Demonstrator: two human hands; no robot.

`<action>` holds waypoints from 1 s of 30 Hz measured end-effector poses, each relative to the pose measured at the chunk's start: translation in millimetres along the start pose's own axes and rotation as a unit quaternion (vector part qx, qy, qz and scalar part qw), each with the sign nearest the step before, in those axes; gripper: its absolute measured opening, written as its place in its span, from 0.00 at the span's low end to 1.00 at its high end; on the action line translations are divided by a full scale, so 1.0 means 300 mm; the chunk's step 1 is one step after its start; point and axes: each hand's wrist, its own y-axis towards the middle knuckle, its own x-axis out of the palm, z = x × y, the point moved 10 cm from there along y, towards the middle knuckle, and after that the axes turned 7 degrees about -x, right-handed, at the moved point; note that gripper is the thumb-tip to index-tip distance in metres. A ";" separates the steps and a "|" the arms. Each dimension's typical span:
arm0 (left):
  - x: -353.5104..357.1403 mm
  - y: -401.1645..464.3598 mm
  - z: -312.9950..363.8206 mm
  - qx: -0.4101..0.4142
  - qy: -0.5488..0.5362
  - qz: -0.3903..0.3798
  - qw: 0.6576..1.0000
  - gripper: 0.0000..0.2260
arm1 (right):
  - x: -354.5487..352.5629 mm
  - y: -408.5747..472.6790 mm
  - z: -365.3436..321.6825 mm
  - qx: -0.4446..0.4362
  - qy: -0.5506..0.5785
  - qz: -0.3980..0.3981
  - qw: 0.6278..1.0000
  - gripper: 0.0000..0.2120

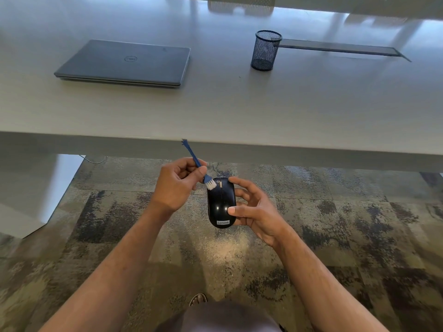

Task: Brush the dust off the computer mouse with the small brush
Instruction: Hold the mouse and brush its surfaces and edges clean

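Two hands, both busy, out in front of the desk edge and above the carpet. The left hand [178, 182] has its fingers [200, 169] curled round the thin blue handle of the brush [195, 161], pinching it low down near the head. The handle sticks up and away toward the desk, and the white bristles point down and touch the front left part of the mouse [221, 203], right beside the scroll wheel.

The right hand [255, 210] is grasping the mouse from its right side: thumb lying across the glossy back, one finger reaching over the front end, the others tucked along the far side and underneath. The mouse is black, held in the air top side up, nose pointing away from the person, with a Lenovo label at the near end. It isn't resting on anything but that hand.

Further out, the desk [215, 111] is a pale grey slab. On it a closed laptop [124, 63] lies to the left, and a black mesh cup [265, 50] stands upright to the right, well apart from the laptop. Behind the cup a dark slot [340, 47] runs along the desk surface. Below it all is mottled brown-grey carpet [335, 224], and a sandalled foot [198, 299] peeks out at the bottom.
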 end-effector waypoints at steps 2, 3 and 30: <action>0.019 0.003 -0.003 0.000 0.016 -0.022 1.000 0.07 | 0.008 0.000 -0.002 -0.001 0.003 -0.009 1.000 0.34; 0.021 0.006 -0.008 -0.004 0.017 -0.023 1.000 0.07 | 0.012 -0.001 -0.002 -0.001 0.003 -0.014 1.000 0.34; 0.031 0.039 -0.004 -0.009 0.001 -0.020 1.000 0.05 | 0.026 -0.015 -0.008 -0.002 -0.016 -0.059 0.998 0.34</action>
